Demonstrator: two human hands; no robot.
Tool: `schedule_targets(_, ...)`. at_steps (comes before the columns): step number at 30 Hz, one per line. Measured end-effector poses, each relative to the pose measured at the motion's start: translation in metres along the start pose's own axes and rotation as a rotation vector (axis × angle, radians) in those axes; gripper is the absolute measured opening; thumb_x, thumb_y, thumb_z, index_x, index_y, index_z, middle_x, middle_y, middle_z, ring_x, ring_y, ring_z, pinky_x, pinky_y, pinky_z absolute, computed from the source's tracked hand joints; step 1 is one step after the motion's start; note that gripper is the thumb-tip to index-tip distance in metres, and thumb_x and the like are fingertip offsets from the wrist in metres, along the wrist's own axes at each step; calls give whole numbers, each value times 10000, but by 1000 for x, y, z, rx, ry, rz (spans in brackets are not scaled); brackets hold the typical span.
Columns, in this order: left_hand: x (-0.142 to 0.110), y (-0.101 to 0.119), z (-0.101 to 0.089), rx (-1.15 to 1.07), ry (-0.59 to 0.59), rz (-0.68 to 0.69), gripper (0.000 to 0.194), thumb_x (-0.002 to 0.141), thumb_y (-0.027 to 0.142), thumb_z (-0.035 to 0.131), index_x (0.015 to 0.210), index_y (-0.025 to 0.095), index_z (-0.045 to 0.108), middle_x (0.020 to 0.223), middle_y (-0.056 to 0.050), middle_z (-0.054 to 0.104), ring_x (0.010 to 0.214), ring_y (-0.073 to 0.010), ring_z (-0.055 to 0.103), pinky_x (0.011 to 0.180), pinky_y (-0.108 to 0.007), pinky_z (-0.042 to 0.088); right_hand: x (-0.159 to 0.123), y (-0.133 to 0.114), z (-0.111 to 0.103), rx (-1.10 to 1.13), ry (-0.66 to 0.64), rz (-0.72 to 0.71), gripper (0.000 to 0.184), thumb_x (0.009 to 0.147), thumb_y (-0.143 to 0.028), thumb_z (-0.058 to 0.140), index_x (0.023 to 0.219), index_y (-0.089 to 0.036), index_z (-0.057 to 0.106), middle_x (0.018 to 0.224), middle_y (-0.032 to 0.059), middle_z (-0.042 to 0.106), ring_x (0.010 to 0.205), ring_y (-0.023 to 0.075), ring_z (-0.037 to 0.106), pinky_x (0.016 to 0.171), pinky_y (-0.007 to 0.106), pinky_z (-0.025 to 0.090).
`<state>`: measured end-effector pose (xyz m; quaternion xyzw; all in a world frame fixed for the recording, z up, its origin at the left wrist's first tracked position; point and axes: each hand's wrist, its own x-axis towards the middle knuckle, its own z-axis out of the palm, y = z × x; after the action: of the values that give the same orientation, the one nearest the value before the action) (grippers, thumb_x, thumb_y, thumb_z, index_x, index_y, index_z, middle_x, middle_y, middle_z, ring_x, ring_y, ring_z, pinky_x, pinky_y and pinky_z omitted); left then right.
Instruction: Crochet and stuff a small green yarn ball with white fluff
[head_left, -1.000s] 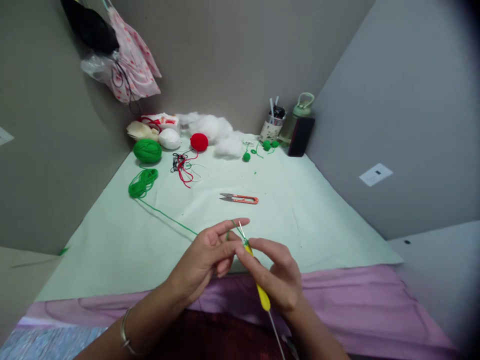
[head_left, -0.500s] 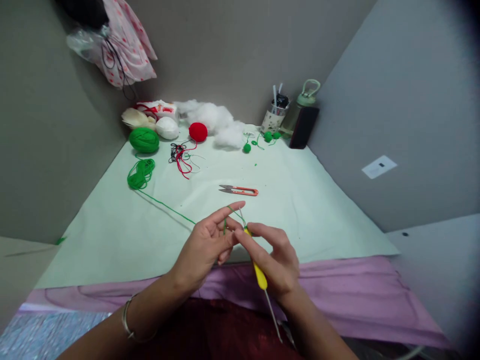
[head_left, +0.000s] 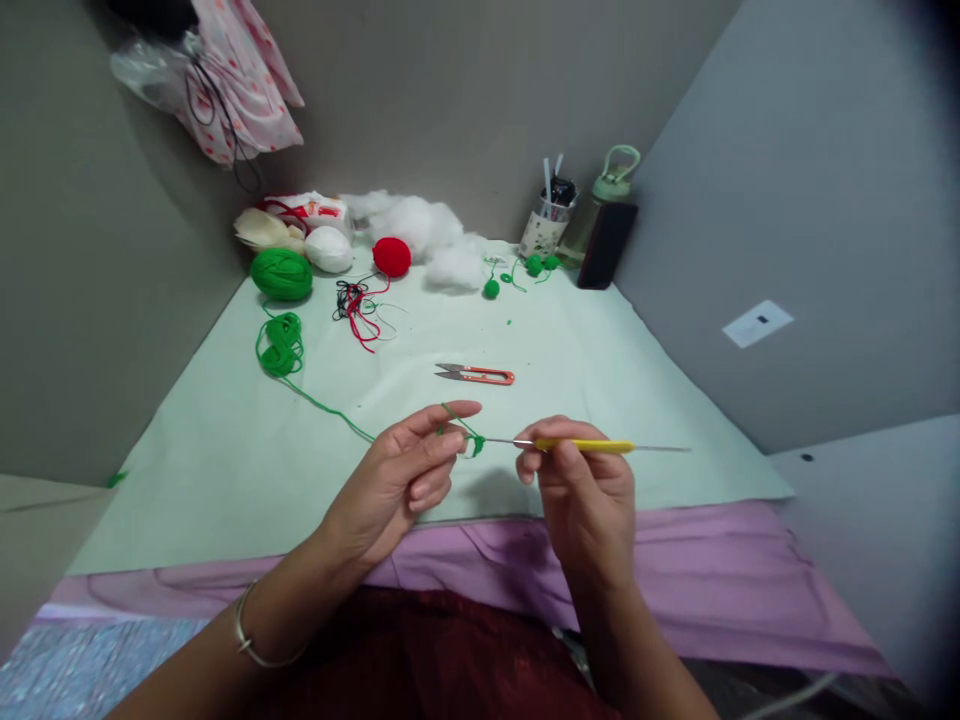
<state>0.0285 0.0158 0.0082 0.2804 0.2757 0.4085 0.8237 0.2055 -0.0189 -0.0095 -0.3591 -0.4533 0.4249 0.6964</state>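
My left hand [head_left: 405, 475] pinches a strand of green yarn [head_left: 457, 425] that runs over its forefinger and ends in a small green loop. My right hand [head_left: 581, 480] is closed on a yellow-handled crochet hook [head_left: 581, 445], held level with its metal tip in that loop. The strand trails left across the pale green table cover [head_left: 600, 400] to a loose green tangle [head_left: 279, 345] and a green yarn ball [head_left: 281, 273].
Orange thread snips [head_left: 476, 375] lie just beyond my hands. At the back are a red yarn ball [head_left: 391, 256], a white ball [head_left: 328, 248], white stuffing [head_left: 435, 240], small green crocheted balls [head_left: 532, 266], a cup of tools [head_left: 546, 230], a bottle [head_left: 600, 215]. Pink cloth [head_left: 712, 590] covers the near edge.
My right hand has swung the hook from upright to level, pointing left, and moved to the right of the left hand. The yarn loop now hangs between the two hands.
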Motion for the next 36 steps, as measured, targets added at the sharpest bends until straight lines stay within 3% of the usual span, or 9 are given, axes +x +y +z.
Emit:
schedule_targets(8,-1,1,1,-62,-95,-115,433,888,145,703,1314,131,626,727,49,544,417,28,194,377,-123,189,1,1,-3,-107,-51,-114,168,968,-218,612,991,-250,775,895,40,709,677,130,617,641,301,518)
schedule_targets(15,-1,-3,1,30,-43,21,303,863,150,736,1165,181,726,774,48,531,414,54,229,381,-116,177,3,0,-5,80,-14,70,139,959,-295,646,942,-244,774,829,32,708,626,104,591,561,227,494)
schedule_targets(21,1,-16,4,184,5,80,362,815,214,807,1165,263,730,832,43,574,423,47,341,384,-116,220,-2,3,3,-230,-162,-134,166,969,-230,624,1012,-265,780,984,61,751,919,197,678,792,348,553)
schedule_targets(25,1,-9,2,152,28,22,371,810,230,810,1174,239,738,822,39,569,425,46,349,392,-120,235,1,3,0,-105,-132,-41,166,997,-269,579,994,-245,743,939,45,759,724,154,671,692,323,573)
schedule_targets(28,0,-4,4,114,35,21,324,814,228,803,1133,202,755,721,59,514,425,37,330,403,-117,246,2,-2,-2,-112,-138,-18,189,1020,-274,532,1004,-216,711,918,50,765,689,149,693,661,313,598)
schedule_targets(33,-2,-5,7,107,78,79,399,777,202,832,1161,223,730,759,55,564,426,32,365,405,-117,262,-5,-14,-1,-633,-215,-376,222,1018,-235,520,1094,-196,724,971,59,775,797,161,744,724,309,644)
schedule_targets(36,-2,-6,5,50,44,25,469,769,222,844,1215,218,700,716,62,561,418,26,336,389,-112,245,-9,-14,0,-897,-301,-545,149,954,-230,627,998,-217,768,924,45,772,836,163,752,690,262,650)
